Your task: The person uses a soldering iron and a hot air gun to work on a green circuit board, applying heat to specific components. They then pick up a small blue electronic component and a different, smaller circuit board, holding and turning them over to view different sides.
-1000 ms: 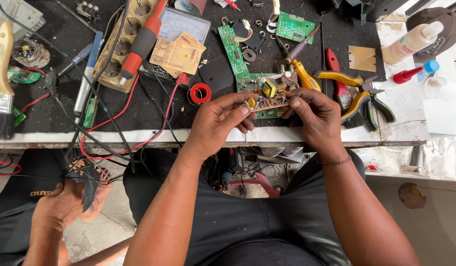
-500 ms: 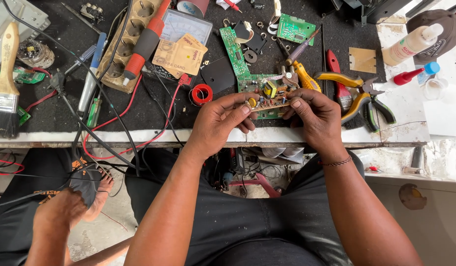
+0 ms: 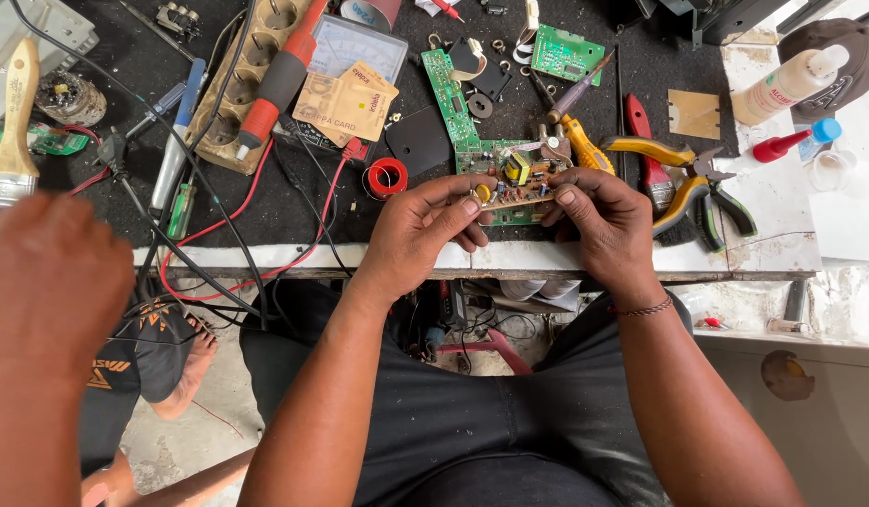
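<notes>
My left hand [image 3: 425,230] and my right hand [image 3: 608,225] together hold a small brown circuit board [image 3: 519,183] with a yellow transformer and capacitors, just above the workbench's front edge. The left thumb and fingers pinch its left end, the right fingers its right end. A green circuit board [image 3: 495,160] lies under and behind it on the black mat.
Another person's hand [image 3: 49,282] rises blurred at the left, with a foot [image 3: 190,371] below. On the bench lie yellow pliers [image 3: 678,183], a red cutter [image 3: 645,155], a screwdriver [image 3: 575,136], red tape roll [image 3: 385,176], power strip [image 3: 246,75], brush [image 3: 12,131], glue bottle [image 3: 791,80], cables.
The other person's hand has risen from low at the left into the near foreground. My two hands keep holding the board in the same place.
</notes>
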